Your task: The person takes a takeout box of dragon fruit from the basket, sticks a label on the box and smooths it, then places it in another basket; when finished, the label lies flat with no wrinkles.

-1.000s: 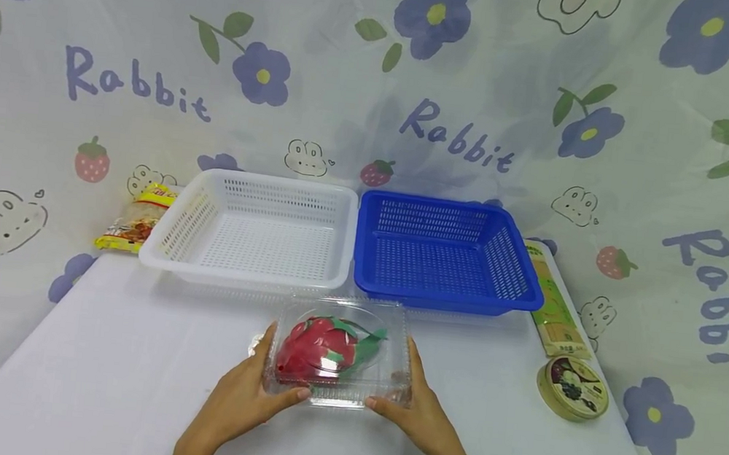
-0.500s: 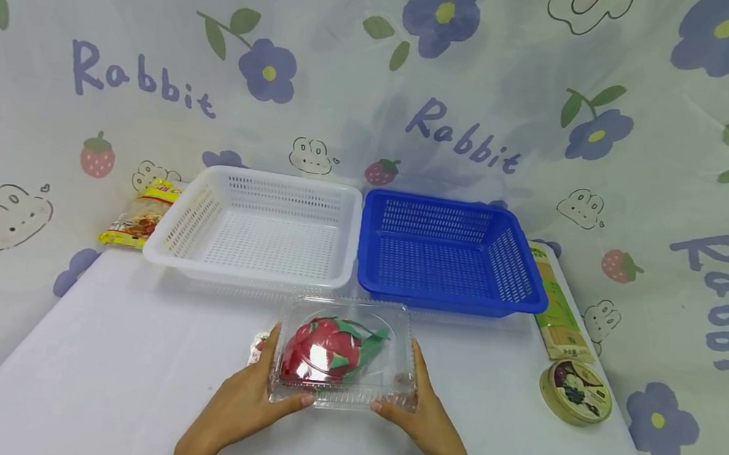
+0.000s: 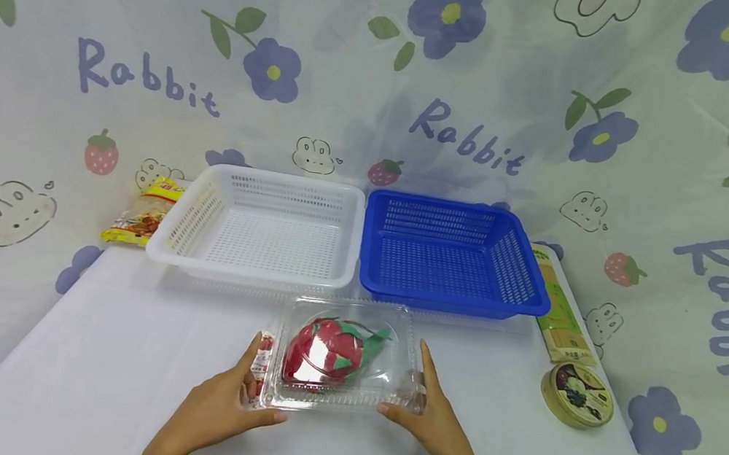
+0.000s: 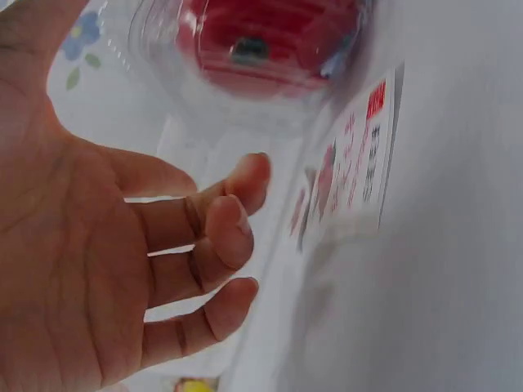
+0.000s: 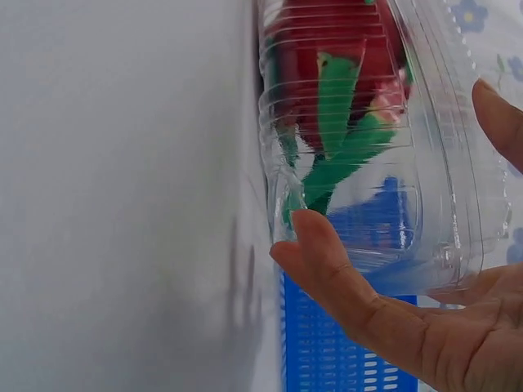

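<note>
The left hand has come off the left end of the clear box, which it gripped half a second ago, and more of the card there now shows. That hand is spread, its thumb well apart from its fingers, and the left wrist view shows a gap between the fingers and the box. The right hand is at the right end, its fingers extended and its thumb apart from them; whether it touches the plastic I cannot tell.

The box sits low in the middle of the worktop, lid on, with a red and green dragon fruit inside. The card, white with red print, lies just beside the box on the left, close to the left fingers.

On the far side of the box stand two baskets side by side: the white basket on the left, the blue basket on the right. A yellow bag lies left of the white one, partly hidden by it. Right of the blue one is a long pack, with a round tin at its near end. Printed cloth hangs behind.
</note>
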### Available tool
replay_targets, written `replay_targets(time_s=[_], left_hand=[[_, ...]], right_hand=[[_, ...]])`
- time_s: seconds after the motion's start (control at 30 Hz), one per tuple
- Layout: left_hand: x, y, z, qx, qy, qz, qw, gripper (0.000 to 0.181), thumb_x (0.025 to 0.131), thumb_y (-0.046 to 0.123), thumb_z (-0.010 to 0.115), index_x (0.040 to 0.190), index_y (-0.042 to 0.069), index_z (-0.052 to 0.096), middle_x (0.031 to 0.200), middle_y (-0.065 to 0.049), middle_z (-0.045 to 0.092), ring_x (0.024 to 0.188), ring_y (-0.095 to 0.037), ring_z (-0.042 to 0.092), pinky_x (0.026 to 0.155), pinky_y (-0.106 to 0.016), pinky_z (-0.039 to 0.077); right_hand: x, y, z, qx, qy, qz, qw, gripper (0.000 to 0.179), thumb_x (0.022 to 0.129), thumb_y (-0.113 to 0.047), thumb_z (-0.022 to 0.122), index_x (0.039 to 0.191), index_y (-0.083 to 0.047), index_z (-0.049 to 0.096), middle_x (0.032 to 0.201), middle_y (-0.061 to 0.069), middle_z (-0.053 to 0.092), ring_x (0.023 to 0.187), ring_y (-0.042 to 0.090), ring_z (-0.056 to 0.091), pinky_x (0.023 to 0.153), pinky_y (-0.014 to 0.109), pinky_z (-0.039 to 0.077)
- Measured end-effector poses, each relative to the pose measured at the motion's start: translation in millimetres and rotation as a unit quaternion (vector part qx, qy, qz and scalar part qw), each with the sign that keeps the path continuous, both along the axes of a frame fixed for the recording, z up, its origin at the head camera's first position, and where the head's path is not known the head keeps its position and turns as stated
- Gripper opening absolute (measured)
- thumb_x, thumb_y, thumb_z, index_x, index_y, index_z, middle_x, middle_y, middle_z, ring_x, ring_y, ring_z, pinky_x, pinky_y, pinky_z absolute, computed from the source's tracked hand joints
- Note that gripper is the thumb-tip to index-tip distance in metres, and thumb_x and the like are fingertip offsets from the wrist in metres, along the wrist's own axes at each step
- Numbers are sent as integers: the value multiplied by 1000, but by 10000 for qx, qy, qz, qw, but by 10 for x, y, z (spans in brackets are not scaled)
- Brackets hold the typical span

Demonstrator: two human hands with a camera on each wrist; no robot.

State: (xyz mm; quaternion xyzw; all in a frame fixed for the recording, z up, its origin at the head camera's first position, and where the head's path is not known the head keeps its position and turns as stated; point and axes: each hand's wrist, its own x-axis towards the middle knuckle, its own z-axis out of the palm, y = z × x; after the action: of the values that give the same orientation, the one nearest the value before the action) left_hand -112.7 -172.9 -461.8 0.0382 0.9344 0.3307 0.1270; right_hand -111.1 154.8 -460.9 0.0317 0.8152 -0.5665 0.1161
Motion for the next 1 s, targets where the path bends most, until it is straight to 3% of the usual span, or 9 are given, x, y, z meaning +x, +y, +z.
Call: replay_targets(time_s=[0.13, 0.33, 0.5, 0.7, 0.83, 1.0], left_hand=[[22, -101, -15, -213, -113, 32, 9997, 122, 67, 65, 80, 159, 13, 21, 89, 7, 51, 62, -5, 39, 56, -23, 34], [18, -159, -68, -323, -74, -26, 9994, 117, 65, 64, 82, 156, 10, 32, 95, 2, 50, 70, -10, 46, 62, -27, 39], [-14, -154, -152, -651, 415, -70, 9970, 103, 69, 54, 83, 147, 1, 42, 103, -5, 53, 74, -13, 50, 67, -35, 49], [-105, -73, -226, -1221, 1093, -138, 9864, 71, 69, 35, 88, 110, -7, 50, 91, -10, 45, 63, -17, 43, 54, -33, 42], [-120, -39, -232, -1225, 1048, 41, 9869, 63, 70, 29, 89, 99, -7, 46, 87, -11, 39, 61, -17, 40, 48, -30, 36], [-94, -94, -204, -968, 724, 487, 9915, 61, 72, 30, 88, 97, -5, 44, 90, -12, 36, 63, -18, 40, 48, -30, 35]], right_hand=[[8, 19, 28, 80, -18, -40, 10000, 114, 77, -29, 86, 159, -40, 6, 151, 32, 33, 128, 51, 47, 94, 58, 50], [12, 38, 54, 182, -52, -63, 9998, 115, 77, -31, 86, 159, -39, 5, 154, 31, 31, 127, 50, 48, 94, 58, 49], [32, 53, 53, 286, 2, -128, 9995, 113, 79, -33, 83, 160, -36, 5, 156, 29, 28, 132, 55, 41, 97, 57, 48], [63, 96, 54, 217, 43, -255, 9994, 109, 83, -34, 80, 160, -35, 3, 158, 27, 24, 137, 50, 40, 97, 53, 50], [74, 121, 52, 44, -26, -325, 9995, 108, 83, -33, 80, 159, -38, 2, 159, 26, 22, 137, 47, 42, 95, 53, 51], [70, 146, 51, -23, -47, -310, 9995, 107, 84, -33, 79, 159, -39, 3, 160, 25, 21, 136, 45, 44, 94, 51, 52]])
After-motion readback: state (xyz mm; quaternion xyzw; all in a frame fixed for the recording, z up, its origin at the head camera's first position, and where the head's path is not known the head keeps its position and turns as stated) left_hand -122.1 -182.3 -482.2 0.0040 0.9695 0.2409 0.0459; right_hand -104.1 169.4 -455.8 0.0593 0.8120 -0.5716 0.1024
